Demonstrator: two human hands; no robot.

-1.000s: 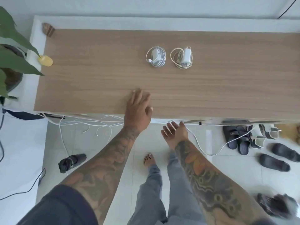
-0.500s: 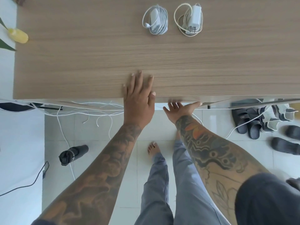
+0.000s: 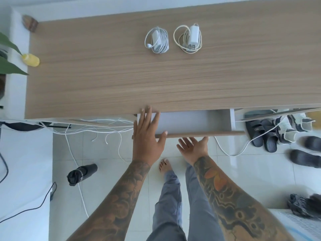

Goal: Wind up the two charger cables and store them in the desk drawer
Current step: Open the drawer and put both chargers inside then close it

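Showing late stage: both white coiled charger cables, one w/ slim adapter (image 3: 157, 40) and one w/ plug-brick adapter (image 3: 188, 40), lie wound side by side on the wood-grain desk top (image 3: 104, 80), far side from the white-lined desk drawer (image 3: 191, 121), which stands partly open. Left hand (image 3: 147, 136) flat, fingers straight over drawer's left end; right hand (image 3: 192, 147) palm-up, relaxed, just below drawer front; neither holds anything. Left to do: cables into drawer, then close.
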